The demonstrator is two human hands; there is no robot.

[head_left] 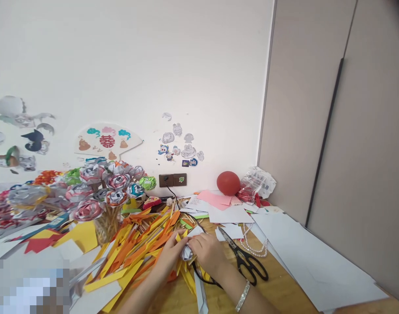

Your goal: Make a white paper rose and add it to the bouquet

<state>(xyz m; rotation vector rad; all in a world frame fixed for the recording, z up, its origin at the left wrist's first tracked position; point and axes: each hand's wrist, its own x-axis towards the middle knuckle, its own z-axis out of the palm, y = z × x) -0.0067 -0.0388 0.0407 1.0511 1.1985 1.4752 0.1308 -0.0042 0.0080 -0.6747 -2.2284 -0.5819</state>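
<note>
My left hand (168, 257) and my right hand (208, 254) meet over a small crumpled piece of white-grey printed paper (187, 251), both gripping it between the fingers. They rest on a heap of yellow and orange folded paper strips (139, 248) on the wooden table (284, 290). A silver bracelet (242, 296) circles my right wrist. Black-handled scissors (245, 259) lie just right of my right hand.
A bunch of paper roses on sticks (101, 187) stands at the left. White sheets (304, 253), pink paper (215, 199), a pearl string (253, 242), a red balloon (228, 182) and a plastic bag (256, 183) lie behind and right. A wall socket (172, 179) sits behind; cupboard doors at right.
</note>
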